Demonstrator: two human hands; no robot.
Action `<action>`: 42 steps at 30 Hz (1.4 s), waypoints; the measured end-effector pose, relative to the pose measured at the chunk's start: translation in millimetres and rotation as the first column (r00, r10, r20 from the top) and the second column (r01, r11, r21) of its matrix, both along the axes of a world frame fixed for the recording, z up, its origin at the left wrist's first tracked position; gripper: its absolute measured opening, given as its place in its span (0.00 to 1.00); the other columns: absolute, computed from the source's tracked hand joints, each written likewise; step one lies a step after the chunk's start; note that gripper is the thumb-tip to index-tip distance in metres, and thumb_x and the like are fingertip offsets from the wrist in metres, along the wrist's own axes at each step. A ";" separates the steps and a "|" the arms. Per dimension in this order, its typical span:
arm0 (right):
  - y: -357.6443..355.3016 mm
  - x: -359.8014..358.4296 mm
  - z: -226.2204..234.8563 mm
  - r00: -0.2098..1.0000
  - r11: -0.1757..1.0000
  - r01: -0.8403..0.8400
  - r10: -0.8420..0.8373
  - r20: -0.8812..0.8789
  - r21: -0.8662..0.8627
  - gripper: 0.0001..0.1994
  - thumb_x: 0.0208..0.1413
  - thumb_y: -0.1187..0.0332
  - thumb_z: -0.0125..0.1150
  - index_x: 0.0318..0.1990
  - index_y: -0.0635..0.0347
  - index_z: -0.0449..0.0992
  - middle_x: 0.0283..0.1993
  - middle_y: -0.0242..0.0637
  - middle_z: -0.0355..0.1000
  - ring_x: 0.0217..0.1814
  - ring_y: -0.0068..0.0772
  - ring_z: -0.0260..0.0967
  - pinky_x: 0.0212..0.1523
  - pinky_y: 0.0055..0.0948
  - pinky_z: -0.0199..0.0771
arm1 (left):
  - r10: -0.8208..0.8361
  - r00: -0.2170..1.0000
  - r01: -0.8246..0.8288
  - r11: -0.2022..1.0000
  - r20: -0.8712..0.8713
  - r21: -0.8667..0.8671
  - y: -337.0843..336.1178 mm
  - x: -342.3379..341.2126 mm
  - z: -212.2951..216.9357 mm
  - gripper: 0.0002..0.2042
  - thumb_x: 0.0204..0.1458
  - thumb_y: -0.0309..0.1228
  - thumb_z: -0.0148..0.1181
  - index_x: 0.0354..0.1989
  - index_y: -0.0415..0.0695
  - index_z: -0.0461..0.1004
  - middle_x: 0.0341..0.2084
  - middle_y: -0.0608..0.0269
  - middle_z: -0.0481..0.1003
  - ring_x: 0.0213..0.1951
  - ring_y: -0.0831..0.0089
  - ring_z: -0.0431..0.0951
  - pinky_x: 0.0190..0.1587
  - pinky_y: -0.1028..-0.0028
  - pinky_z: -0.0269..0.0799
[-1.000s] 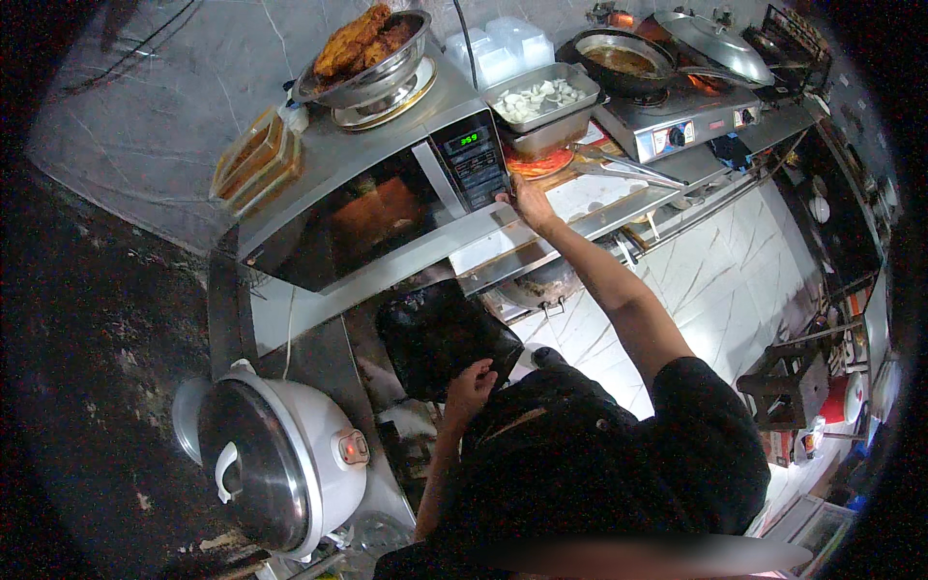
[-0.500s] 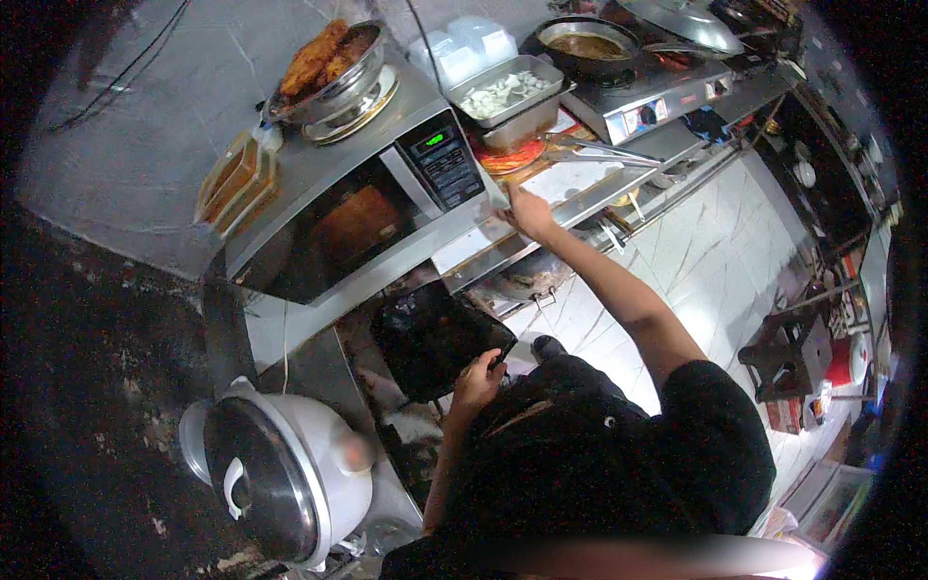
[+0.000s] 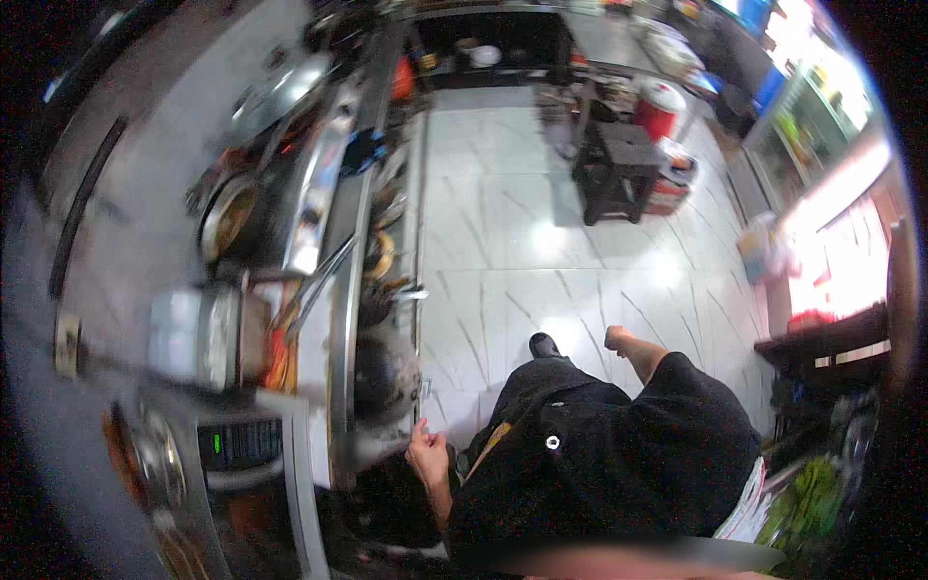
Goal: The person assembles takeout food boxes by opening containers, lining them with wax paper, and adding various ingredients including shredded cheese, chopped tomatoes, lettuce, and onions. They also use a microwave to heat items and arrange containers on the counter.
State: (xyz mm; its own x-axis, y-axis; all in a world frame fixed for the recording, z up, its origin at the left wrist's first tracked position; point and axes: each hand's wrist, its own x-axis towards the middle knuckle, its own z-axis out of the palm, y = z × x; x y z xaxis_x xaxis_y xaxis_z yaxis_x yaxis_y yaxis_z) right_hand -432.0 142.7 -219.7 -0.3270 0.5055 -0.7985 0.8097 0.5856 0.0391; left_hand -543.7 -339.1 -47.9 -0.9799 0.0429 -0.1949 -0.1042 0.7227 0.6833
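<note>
The view has swung round since a second ago: the right hand (image 3: 619,338), which was up at the microwave's (image 3: 242,454) control panel, has come off it and now hangs free over the white tiled floor (image 3: 541,242) at about 3 o'clock, fingers curled loosely on nothing. The left hand (image 3: 425,454) sits at 6 o'clock beside the tabletop (image 3: 338,319) edge, fingers half bent, empty. The microwave lies at 8 o'clock, its dark panel showing a small green readout, door shut as far as the blur allows
</note>
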 end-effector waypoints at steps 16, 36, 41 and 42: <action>202.5 29.1 -6.4 0.788 0.803 0.482 -0.572 -0.227 -0.351 0.17 0.53 0.63 0.57 0.48 0.60 0.74 0.38 0.45 0.77 0.31 0.37 0.78 0.30 0.37 0.80 | -0.701 0.674 0.736 0.665 -0.233 0.127 458.7 -159.2 3.1 0.18 0.50 0.30 0.61 0.50 0.44 0.73 0.44 0.51 0.73 0.39 0.59 0.76 0.39 0.67 0.74; 488.0 -347.2 32.7 0.778 0.985 0.162 -0.160 -0.608 -0.053 0.19 0.49 0.61 0.62 0.47 0.60 0.75 0.42 0.50 0.75 0.45 0.50 0.74 0.48 0.42 0.73 | -0.761 0.632 0.772 0.604 -0.144 0.196 787.0 -529.1 -1.9 0.16 0.50 0.31 0.61 0.48 0.42 0.73 0.45 0.50 0.73 0.42 0.58 0.77 0.46 0.65 0.72; 565.7 -437.0 68.6 0.225 0.706 0.448 -0.683 -0.695 -0.549 0.18 0.54 0.65 0.60 0.50 0.63 0.71 0.41 0.42 0.75 0.35 0.38 0.77 0.35 0.34 0.77 | -0.822 0.542 0.811 0.456 -0.176 0.366 900.9 -628.3 5.5 0.17 0.54 0.31 0.60 0.52 0.41 0.71 0.49 0.53 0.73 0.42 0.67 0.78 0.45 0.70 0.74; 582.8 -458.3 82.7 0.067 0.580 0.453 -0.779 -0.623 -0.677 0.18 0.56 0.66 0.59 0.51 0.63 0.70 0.41 0.39 0.75 0.34 0.34 0.77 0.33 0.33 0.77 | -0.830 0.526 0.818 0.434 -0.186 0.377 928.0 -644.8 12.6 0.18 0.54 0.30 0.60 0.53 0.41 0.71 0.49 0.53 0.73 0.42 0.68 0.78 0.45 0.70 0.73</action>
State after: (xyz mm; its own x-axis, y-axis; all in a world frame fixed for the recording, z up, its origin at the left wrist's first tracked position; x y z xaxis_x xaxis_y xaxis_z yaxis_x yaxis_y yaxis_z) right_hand -890.3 725.4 -136.9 -0.5033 0.7369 -0.4512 0.3543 -0.3003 -0.8856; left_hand -1188.5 588.9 -35.3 -0.4350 0.9002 0.0218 0.3782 0.1607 0.9117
